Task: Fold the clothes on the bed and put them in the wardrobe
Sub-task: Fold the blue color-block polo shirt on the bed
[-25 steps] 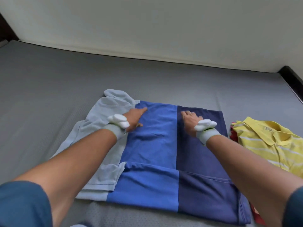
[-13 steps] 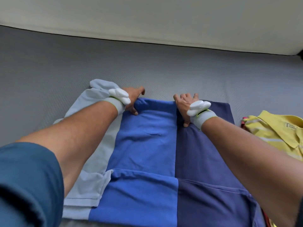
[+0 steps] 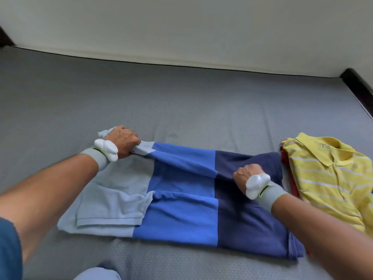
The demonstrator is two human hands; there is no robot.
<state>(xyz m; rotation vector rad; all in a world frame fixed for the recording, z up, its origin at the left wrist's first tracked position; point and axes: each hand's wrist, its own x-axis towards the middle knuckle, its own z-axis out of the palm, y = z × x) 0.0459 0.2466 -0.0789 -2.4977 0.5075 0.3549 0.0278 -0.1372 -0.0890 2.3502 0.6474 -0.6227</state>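
Now we fold: left hand (image 3: 123, 140) and right hand (image 3: 248, 176) each grip the far edge of the shirt (image 3: 181, 201) lying on the bed (image 3: 181, 110), beside a yellow polo (image 3: 331, 178). Next, we judge, that edge must meet the near hem squarely.

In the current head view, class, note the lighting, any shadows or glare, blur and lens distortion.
Head view: soft, even light, no glare; faint shadows under the hands gripping the blue shirt; wide-angle lens bows the bed edge against the wall; near forearms and frame edges look slightly soft.
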